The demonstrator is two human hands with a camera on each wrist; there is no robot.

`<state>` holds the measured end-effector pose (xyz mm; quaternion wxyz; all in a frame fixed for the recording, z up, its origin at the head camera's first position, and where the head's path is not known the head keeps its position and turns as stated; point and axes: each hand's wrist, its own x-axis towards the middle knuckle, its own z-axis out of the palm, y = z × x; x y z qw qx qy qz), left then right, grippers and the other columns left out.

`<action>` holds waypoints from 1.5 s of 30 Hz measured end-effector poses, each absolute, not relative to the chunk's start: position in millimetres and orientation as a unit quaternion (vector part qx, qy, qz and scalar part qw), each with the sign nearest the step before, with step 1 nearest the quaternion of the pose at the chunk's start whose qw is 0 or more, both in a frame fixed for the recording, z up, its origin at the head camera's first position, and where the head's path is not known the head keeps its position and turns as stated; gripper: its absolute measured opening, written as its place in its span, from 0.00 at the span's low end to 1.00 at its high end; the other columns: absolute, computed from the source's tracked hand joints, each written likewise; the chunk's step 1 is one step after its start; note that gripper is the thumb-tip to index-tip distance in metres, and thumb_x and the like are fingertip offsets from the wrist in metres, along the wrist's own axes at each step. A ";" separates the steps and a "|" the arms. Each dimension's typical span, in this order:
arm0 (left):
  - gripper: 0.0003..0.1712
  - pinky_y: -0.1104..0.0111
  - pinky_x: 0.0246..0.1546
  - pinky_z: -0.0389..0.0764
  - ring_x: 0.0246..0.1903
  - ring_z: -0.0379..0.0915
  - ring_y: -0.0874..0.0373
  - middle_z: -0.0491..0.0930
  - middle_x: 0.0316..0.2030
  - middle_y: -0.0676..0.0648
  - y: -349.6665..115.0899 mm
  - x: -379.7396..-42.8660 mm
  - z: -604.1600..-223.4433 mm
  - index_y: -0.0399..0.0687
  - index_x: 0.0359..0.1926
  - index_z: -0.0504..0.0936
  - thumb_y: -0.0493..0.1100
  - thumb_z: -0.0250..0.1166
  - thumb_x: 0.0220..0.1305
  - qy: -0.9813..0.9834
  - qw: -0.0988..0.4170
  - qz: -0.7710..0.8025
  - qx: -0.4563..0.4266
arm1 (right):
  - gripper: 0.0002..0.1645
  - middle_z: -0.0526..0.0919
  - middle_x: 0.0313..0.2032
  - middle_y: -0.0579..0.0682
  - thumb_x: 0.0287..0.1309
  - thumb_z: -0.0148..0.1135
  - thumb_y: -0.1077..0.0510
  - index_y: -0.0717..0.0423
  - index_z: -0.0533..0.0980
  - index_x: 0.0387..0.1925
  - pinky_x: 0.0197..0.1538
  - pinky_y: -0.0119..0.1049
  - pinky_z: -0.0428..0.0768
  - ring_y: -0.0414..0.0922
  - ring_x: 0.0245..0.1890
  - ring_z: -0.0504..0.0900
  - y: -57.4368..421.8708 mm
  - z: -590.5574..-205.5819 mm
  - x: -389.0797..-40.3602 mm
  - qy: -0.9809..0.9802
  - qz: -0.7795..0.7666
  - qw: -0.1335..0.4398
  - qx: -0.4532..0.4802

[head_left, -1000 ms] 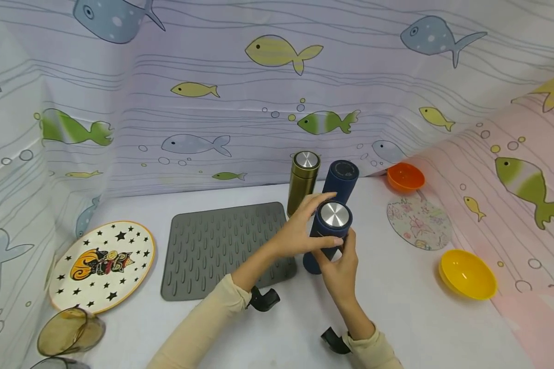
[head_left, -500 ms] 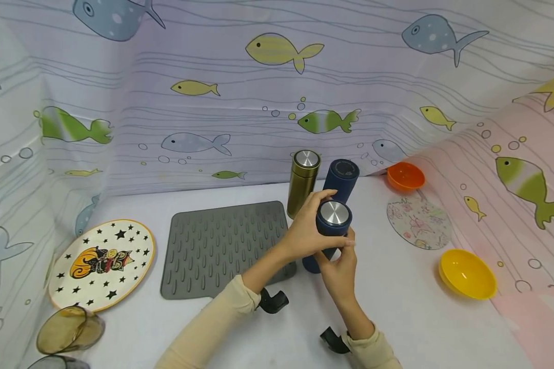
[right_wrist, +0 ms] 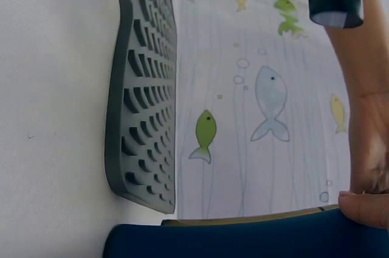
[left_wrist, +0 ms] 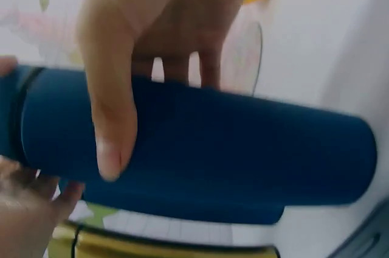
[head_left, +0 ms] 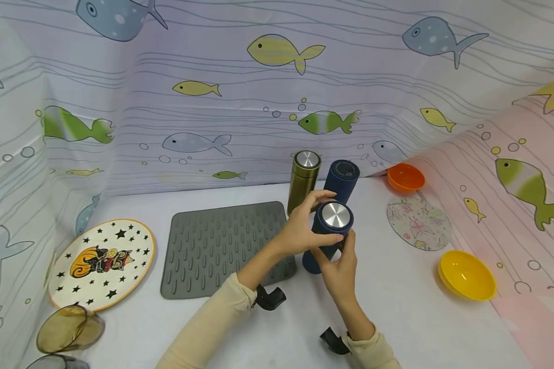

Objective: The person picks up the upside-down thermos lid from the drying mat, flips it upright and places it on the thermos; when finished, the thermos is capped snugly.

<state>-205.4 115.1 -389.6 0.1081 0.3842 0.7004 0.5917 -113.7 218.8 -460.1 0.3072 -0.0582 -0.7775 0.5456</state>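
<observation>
A dark blue thermos bottle [head_left: 336, 215] with a shiny silver lid top is between my two hands. My left hand [head_left: 297, 233] grips it round the lid end, thumb in front and fingers behind. Lower down, my right hand [head_left: 340, 274] holds the body; its thumb [left_wrist: 115, 130] lies across the blue side in the left wrist view. Whether the base touches the table cannot be told. Close behind stand a second blue bottle [head_left: 341, 179], with a dark top, and a gold-green thermos [head_left: 303, 182] with a silver lid.
Left of the bottles lies a grey ridged mat [head_left: 226, 246]. Farther left are a star-patterned plate [head_left: 134, 246] and tinted glasses [head_left: 69, 330]. On the right are an orange bowl [head_left: 405, 178], a floral round board [head_left: 417, 223] and a yellow bowl [head_left: 467, 275].
My left hand swung rightward round the bottle's lid half a second ago, and has since come partway back left. The right hand holds nearly still; the other objects stay put.
</observation>
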 end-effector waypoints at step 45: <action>0.53 0.60 0.68 0.65 0.68 0.61 0.55 0.61 0.69 0.39 107.8 -200.9 -396.9 0.47 0.74 0.55 0.43 0.75 0.51 0.656 0.140 0.621 0.405 | 0.46 0.72 0.63 0.62 0.49 0.72 0.72 0.62 0.61 0.68 0.62 0.31 0.67 0.47 0.62 0.70 207.4 -455.2 -110.0 -0.775 0.550 0.304 -0.059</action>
